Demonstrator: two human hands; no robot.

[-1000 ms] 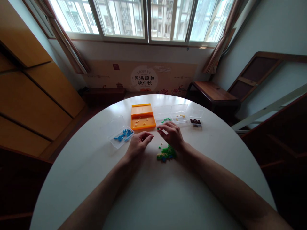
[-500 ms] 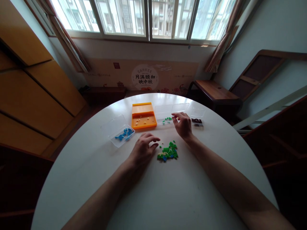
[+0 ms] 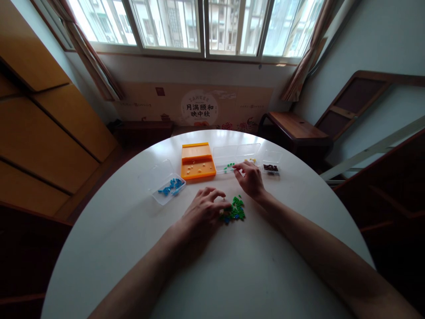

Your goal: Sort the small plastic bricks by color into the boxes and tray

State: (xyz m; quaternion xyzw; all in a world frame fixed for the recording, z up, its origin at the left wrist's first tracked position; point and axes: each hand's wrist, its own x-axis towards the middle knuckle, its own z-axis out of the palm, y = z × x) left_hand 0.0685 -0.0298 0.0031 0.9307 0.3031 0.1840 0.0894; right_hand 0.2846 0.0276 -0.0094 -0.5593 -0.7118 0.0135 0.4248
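My left hand (image 3: 207, 204) hovers at the left side of a pile of small green toy bricks (image 3: 237, 208) with some blue ones mixed in. Its thumb and index finger are apart, the thumb over the pile's edge, with a tiny pale piece (image 3: 224, 198) near the fingertips. My right hand (image 3: 250, 180) is at the front of a clear plastic box (image 3: 219, 153). Thumb and fingers there are drawn together beside green bricks (image 3: 229, 165); what they hold, if anything, is too small to make out. Yellow bricks (image 3: 250, 160) show behind that hand.
An orange box (image 3: 199, 150) with several pale pieces stands at the back. To its left is an open clear box (image 3: 163, 200) of blue bricks (image 3: 171, 186). Dark brown bricks (image 3: 271, 168) fill a small clear box at the right. All stand on a round white table (image 3: 116, 212).
My left hand has moved right, so its thumb now covers part of the pile. My right hand has shifted slightly left and nearer, its fingertips closer together, uncovering the yellow bricks.
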